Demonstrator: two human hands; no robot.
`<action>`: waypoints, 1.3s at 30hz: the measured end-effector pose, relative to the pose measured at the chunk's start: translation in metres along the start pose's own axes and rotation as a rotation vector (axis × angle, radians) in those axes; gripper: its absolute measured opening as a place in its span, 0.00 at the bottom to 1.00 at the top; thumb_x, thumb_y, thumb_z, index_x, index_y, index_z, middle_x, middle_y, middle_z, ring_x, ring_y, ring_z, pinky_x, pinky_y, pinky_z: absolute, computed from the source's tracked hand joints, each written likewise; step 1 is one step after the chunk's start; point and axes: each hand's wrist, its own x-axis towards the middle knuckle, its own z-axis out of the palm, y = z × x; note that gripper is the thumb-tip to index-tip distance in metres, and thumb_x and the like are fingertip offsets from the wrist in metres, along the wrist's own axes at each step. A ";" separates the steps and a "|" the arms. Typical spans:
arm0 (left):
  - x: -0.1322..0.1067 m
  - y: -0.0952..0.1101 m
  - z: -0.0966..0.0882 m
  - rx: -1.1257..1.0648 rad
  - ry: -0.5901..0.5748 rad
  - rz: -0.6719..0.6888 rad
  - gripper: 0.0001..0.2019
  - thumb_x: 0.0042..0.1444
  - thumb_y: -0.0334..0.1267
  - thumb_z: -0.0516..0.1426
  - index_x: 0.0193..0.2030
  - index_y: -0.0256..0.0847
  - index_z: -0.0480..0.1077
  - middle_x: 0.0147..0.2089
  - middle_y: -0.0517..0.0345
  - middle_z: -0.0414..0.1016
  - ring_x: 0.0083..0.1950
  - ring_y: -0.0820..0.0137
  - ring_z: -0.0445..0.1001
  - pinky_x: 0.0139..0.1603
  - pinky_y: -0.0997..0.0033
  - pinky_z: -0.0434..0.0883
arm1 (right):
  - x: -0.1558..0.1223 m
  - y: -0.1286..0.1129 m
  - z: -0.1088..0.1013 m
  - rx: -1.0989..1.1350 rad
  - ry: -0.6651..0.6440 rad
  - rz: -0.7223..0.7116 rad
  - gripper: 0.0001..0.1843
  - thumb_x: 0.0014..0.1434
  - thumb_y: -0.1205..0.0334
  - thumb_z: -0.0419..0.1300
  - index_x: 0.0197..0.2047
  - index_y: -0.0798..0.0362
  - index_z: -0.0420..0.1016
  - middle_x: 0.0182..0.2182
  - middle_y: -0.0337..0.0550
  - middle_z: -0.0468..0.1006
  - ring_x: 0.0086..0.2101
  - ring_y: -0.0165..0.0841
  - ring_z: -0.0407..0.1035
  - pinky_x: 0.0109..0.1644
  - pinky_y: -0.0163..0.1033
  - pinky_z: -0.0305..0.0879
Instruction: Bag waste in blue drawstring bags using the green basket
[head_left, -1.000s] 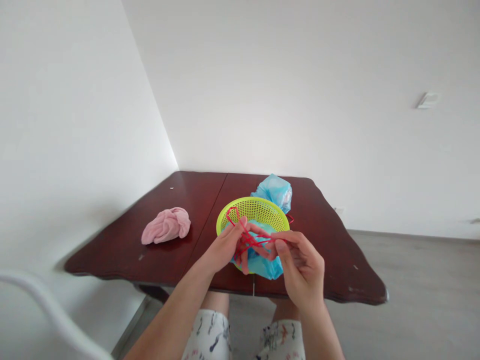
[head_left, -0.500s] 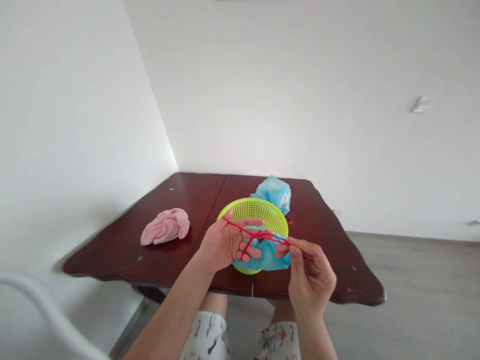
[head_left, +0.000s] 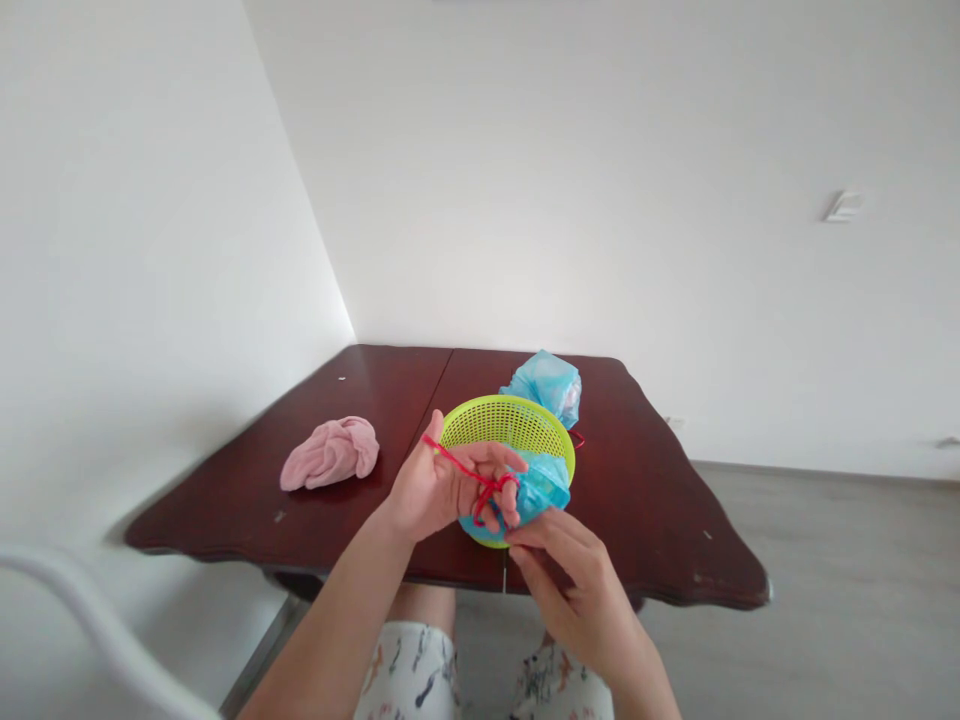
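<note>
Red string (head_left: 463, 468) is looped round the thumb and curled fingers of my left hand (head_left: 431, 490), palm up with the thumb raised. A tangle of the string gathers at the fingertips. My right hand (head_left: 574, 570) is just to the right and lower, thumb and index finger closed in a pinch close to the left fingertips. What the pinch holds is too small to make out. Behind both hands, a blue plastic bag (head_left: 546, 482) lies in the front of a yellow-green plastic basket (head_left: 480, 418). The hands partly hide the bag and the basket's front.
Another blue plastic bag (head_left: 544, 382), with something inside, sits behind the basket, a bit of red string (head_left: 577, 440) beside it. A crumpled pink cloth (head_left: 331, 455) lies at the left on the dark wooden table (head_left: 637, 500). White walls border the table's left and back.
My right hand has moved left and down from the stretched string to the left fingertips. The string has slackened into a tangle round my left fingers, which have curled more.
</note>
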 end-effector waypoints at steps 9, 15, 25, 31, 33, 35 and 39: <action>-0.017 0.007 0.032 0.807 0.084 0.229 0.60 0.70 0.86 0.31 0.69 0.37 0.82 0.46 0.41 0.85 0.45 0.55 0.82 0.51 0.59 0.77 | 0.014 0.013 0.005 -0.077 0.118 0.075 0.22 0.87 0.53 0.57 0.78 0.39 0.73 0.63 0.49 0.85 0.62 0.46 0.77 0.70 0.56 0.72; -0.023 0.008 0.027 1.209 0.298 0.599 0.52 0.75 0.82 0.39 0.76 0.41 0.80 0.71 0.34 0.83 0.71 0.42 0.79 0.78 0.47 0.71 | 0.020 0.017 0.017 0.042 0.000 0.241 0.24 0.87 0.48 0.56 0.40 0.49 0.79 0.32 0.38 0.78 0.34 0.34 0.68 0.40 0.39 0.66; -0.007 -0.002 0.029 1.092 -0.067 0.534 0.61 0.70 0.87 0.34 0.76 0.39 0.81 0.71 0.34 0.85 0.78 0.40 0.78 0.89 0.44 0.58 | 0.037 0.022 0.028 0.376 0.270 0.201 0.18 0.76 0.40 0.72 0.51 0.45 0.91 0.44 0.45 0.91 0.42 0.39 0.83 0.48 0.44 0.83; -0.014 0.000 0.033 1.033 -0.158 0.547 0.63 0.64 0.91 0.33 0.75 0.45 0.82 0.77 0.39 0.81 0.88 0.37 0.64 0.93 0.37 0.33 | 0.054 0.044 0.014 0.672 0.507 0.415 0.25 0.63 0.35 0.82 0.36 0.49 0.87 0.28 0.36 0.79 0.30 0.28 0.70 0.35 0.31 0.71; -0.020 -0.001 0.033 0.976 -0.135 0.565 0.61 0.67 0.88 0.30 0.70 0.45 0.85 0.67 0.41 0.88 0.83 0.41 0.72 0.94 0.39 0.34 | 0.058 0.054 0.001 0.722 0.677 0.438 0.26 0.61 0.36 0.84 0.36 0.49 0.84 0.26 0.33 0.73 0.27 0.25 0.64 0.32 0.29 0.65; -0.027 -0.002 0.031 0.929 -0.138 0.533 0.57 0.72 0.85 0.31 0.64 0.45 0.86 0.50 0.44 0.92 0.71 0.45 0.81 0.93 0.40 0.43 | 0.059 0.063 -0.010 0.734 0.787 0.420 0.27 0.60 0.36 0.85 0.36 0.50 0.84 0.26 0.33 0.72 0.26 0.24 0.60 0.30 0.28 0.61; -0.034 -0.004 0.024 0.982 -0.147 0.416 0.50 0.76 0.81 0.37 0.63 0.42 0.85 0.31 0.52 0.82 0.44 0.55 0.81 0.82 0.41 0.63 | 0.055 0.069 -0.017 0.746 0.795 0.411 0.26 0.62 0.38 0.84 0.40 0.51 0.85 0.27 0.33 0.73 0.26 0.23 0.59 0.28 0.28 0.59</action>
